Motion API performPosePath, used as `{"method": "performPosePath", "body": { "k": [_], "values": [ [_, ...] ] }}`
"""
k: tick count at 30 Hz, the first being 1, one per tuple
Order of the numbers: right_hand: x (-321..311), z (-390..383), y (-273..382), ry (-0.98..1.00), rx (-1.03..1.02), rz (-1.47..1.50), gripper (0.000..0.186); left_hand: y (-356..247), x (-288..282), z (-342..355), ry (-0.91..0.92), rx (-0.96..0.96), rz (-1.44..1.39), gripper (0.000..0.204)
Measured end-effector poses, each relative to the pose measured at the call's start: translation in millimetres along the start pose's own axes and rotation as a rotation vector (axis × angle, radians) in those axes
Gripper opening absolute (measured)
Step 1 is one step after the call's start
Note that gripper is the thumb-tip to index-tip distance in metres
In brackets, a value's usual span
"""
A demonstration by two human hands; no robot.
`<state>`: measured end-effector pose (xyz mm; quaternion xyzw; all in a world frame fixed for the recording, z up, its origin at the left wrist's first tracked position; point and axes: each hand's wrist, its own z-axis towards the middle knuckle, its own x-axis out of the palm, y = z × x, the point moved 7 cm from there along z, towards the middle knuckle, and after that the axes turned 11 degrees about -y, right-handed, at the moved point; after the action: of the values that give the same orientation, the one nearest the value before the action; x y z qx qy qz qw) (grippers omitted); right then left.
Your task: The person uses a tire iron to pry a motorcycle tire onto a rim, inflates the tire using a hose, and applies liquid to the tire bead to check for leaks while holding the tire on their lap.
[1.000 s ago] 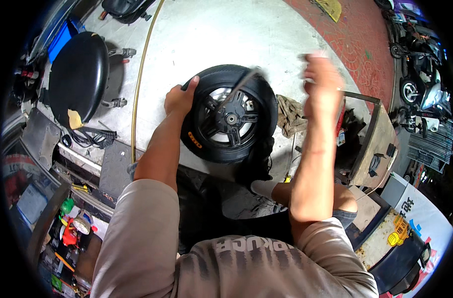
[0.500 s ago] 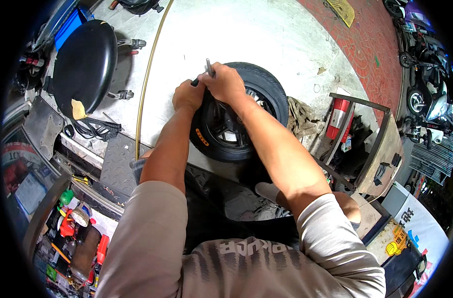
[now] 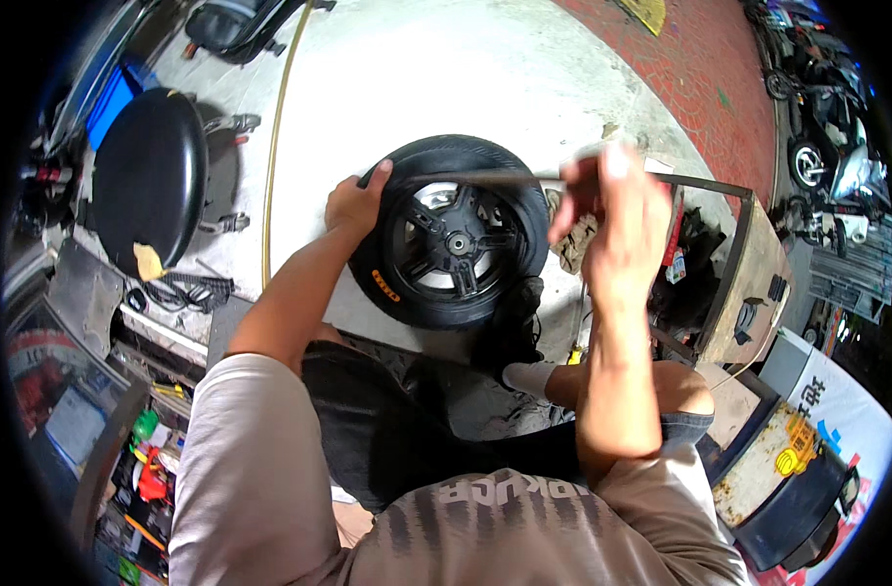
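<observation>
A black tire (image 3: 449, 310) on a five-spoked wheel hub (image 3: 458, 243) lies flat on pale concrete in front of me. My left hand (image 3: 356, 203) grips the tire's upper-left side, thumb on top. A blurred metal bar (image 3: 485, 178) crosses the tire's upper part toward my right hand (image 3: 612, 210), which is raised at the tire's right, smeared by motion; whether its fingers hold the bar I cannot tell. My black shoe (image 3: 509, 332) is against the tire's lower right, with a crumpled olive cloth (image 3: 573, 249) beside the tire.
A black round stool (image 3: 145, 181) and a hose (image 3: 268, 210) lie left, a black bag (image 3: 233, 27) beyond. An open box (image 3: 734, 298) is at right, scooters (image 3: 812, 166) farther out. Cluttered tools (image 3: 148, 474) are at lower left.
Half a second ago both hands were together at the tire's upper left around the bar. Now my right hand has swung right, and the bar lies across the tire toward it.
</observation>
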<state>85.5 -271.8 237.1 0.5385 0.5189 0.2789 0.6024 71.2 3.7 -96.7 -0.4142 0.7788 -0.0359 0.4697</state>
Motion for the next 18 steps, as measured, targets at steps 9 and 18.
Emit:
{"method": "performPosePath", "body": {
  "k": [9, 18],
  "values": [
    [-52.3, -173.0, -171.6, 0.294, 0.806, 0.309, 0.04, -6.1, 5.5, 2.6, 0.072, 0.052, -0.059, 0.104],
    [2.3, -222.3, -236.3, 0.195, 0.753, -0.097, 0.027, -4.0, 5.5, 5.2, 0.046, 0.023, -0.07, 0.106]
  ]
}}
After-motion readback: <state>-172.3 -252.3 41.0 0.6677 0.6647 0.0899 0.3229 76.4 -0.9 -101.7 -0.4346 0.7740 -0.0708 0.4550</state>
